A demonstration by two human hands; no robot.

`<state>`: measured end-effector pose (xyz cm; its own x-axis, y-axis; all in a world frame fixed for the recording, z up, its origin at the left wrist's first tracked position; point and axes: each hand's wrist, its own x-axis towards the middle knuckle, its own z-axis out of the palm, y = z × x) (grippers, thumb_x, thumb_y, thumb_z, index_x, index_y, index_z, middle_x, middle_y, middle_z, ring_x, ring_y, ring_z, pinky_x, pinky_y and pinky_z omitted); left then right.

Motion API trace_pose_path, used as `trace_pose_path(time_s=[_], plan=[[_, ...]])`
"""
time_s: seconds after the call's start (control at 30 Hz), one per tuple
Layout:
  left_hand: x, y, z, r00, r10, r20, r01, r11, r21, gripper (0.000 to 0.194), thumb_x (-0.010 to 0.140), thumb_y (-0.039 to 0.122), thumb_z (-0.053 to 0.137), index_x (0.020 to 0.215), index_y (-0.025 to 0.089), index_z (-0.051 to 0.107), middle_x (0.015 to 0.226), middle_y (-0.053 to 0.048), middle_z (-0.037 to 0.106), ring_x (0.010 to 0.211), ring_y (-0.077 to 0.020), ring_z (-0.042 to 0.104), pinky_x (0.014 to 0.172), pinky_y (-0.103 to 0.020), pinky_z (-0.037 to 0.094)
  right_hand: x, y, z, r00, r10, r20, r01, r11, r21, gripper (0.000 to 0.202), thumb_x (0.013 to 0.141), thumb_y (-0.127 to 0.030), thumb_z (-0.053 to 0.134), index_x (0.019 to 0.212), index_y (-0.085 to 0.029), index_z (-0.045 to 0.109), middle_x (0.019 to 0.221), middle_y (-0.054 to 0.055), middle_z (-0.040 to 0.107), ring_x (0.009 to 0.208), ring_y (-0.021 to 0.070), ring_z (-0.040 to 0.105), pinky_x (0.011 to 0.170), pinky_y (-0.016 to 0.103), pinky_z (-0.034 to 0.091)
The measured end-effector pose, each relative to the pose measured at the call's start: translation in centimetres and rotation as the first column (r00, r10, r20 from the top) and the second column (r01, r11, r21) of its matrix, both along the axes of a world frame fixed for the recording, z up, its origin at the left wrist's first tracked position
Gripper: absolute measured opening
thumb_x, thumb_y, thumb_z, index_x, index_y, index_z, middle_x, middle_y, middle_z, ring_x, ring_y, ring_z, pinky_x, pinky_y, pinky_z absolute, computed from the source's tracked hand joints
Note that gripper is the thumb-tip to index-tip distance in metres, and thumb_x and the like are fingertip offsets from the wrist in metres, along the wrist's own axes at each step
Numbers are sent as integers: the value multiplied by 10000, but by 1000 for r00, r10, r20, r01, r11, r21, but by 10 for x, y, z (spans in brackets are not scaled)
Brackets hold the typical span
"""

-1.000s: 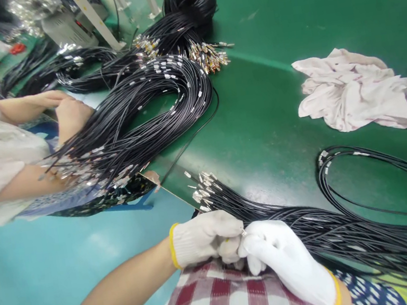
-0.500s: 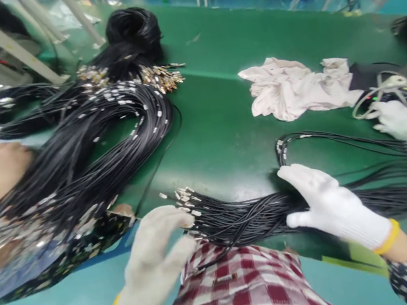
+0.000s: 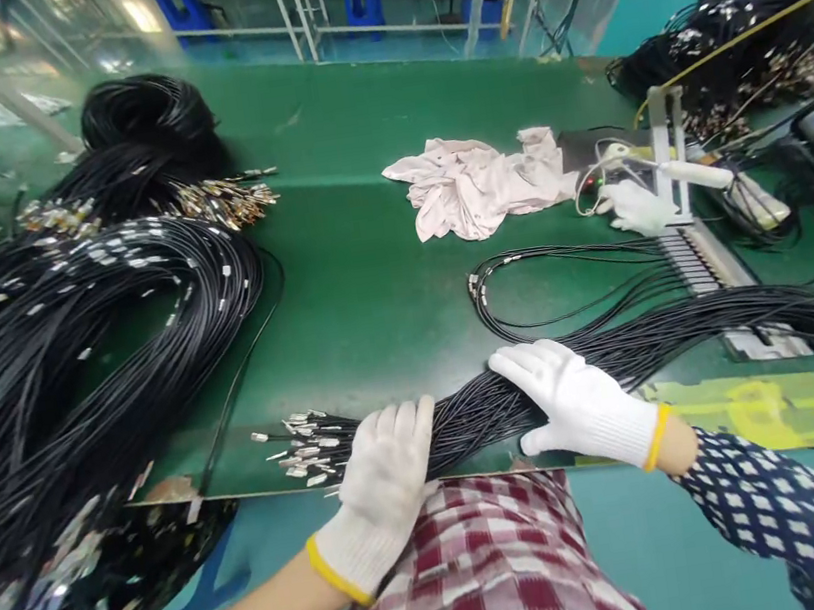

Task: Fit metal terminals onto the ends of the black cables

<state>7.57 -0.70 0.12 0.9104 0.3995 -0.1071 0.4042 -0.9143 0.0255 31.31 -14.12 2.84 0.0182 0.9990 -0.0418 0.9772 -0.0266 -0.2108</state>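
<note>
Two gloved hands lie flat on one bundle of black cables (image 3: pixel 483 415) along the near edge of the green worktop (image 3: pixel 375 289). Starting at the left edge, we see a large heap of looped cables (image 3: pixel 77 331) spilling over the near-left corner, well apart from our bundle. Next come the metal terminals (image 3: pixel 298 447) of our bundle, fanned out loose and pointing left. Our left hand (image 3: pixel 389 469) presses down just behind them, fingers spread wide and gripping nothing. Our right hand (image 3: pixel 576 397) rests further along the same bundle, likewise open and flat. The bundle's long axis runs left to right, parallel to the near edge, its tail trailing off toward the right edge past a slotted fixture (image 3: pixel 696 259). A crumpled cloth (image 3: pixel 481 183) lies toward the far edge. We judge that with flat palms only, strands could roll off the near edge, or the loose terminals could snag a glove and tangle
</note>
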Motion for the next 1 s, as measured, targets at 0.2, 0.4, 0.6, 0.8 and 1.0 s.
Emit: trace_pose_path(time_s=[0.2,0.4,0.6,0.8,1.0], plan=[[-3,6,4,999,4,37,-3,999,-35,996,605,455,907,1417,110,447,1209,-143,611,1078,-313,572,989,-461,451,-22,23,-9,984,132,-121,-97,961,258,130,951,-280,639,863,-226,719,1141,28,723,1046,240,621,981,438,440],[-2,7,4,1000,-2,7,3,1000,-30,990,608,492,894,1403,93,460,1164,-131,611,1037,-309,564,962,-470,450,-42,42,-20,987,142,-78,-121,967,223,168,915,-202,652,753,-188,690,1130,61,707,994,266,600,918,454,460],[0,7,4,1000,-11,18,11,1000,-19,986,615,503,888,1400,88,460,1133,-122,606,1003,-296,551,941,-468,453,-44,45,-34,957,240,-165,-175,926,334,188,953,-123,496,1003,-178,669,1101,90,703,1023,255,610,965,450,492],[-3,6,3,999,-5,38,7,998,-59,1009,612,495,894,1420,101,435,1196,-137,603,1081,-318,552,998,-467,422,-28,16,-15,753,14,-658,209,943,259,199,970,-175,539,782,-215,589,1142,60,707,1168,233,624,1007,398,497],[-2,9,11,999,24,33,-21,994,-106,1007,619,521,885,1415,106,430,1216,-136,599,1103,-314,541,1018,-456,392,-10,-55,18,744,68,-665,-125,991,-38,302,998,-279,503,730,-246,638,1007,28,746,1020,223,686,889,337,568]])
